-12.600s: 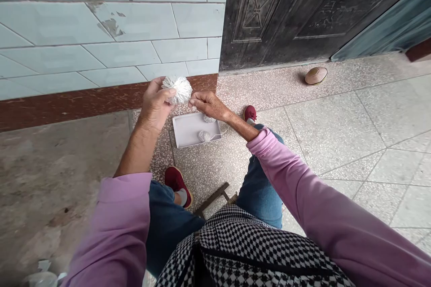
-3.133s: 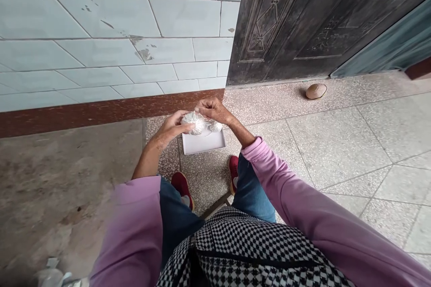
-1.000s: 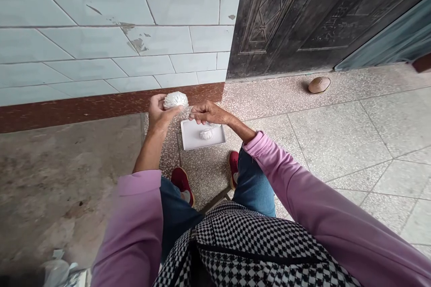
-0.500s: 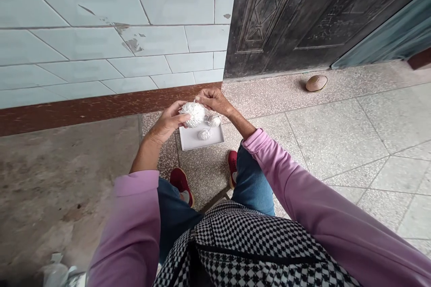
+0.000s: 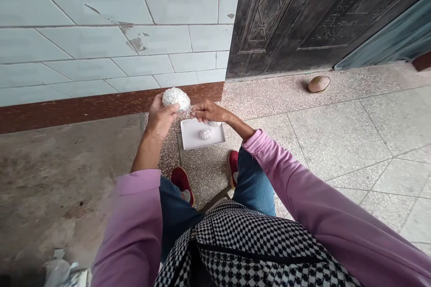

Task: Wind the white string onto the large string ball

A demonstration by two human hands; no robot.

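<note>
Left hand: the left hand (image 5: 160,115) grasps the large yarn ball (image 5: 176,98), thumb across its near side.
Large yarn ball: held above the floor, beyond the far left corner of the tray (image 5: 190,138), against the view of the skirting (image 5: 74,108).
Right hand: the right hand (image 5: 208,112) has its fingers drawn together just beside the ball's right edge; I cannot tell whether they pinch a strand.
Tray: lies on the floor (image 5: 202,166), its left end bare; the small yarn ball (image 5: 206,134) sits right of the middle, and another ball (image 5: 214,123) near the far right corner is partly hidden by the right hand.
Room: a strip of floor separates the tray's near edge from the shoes (image 5: 181,184); floor stretches rightward past its right edge.
</note>
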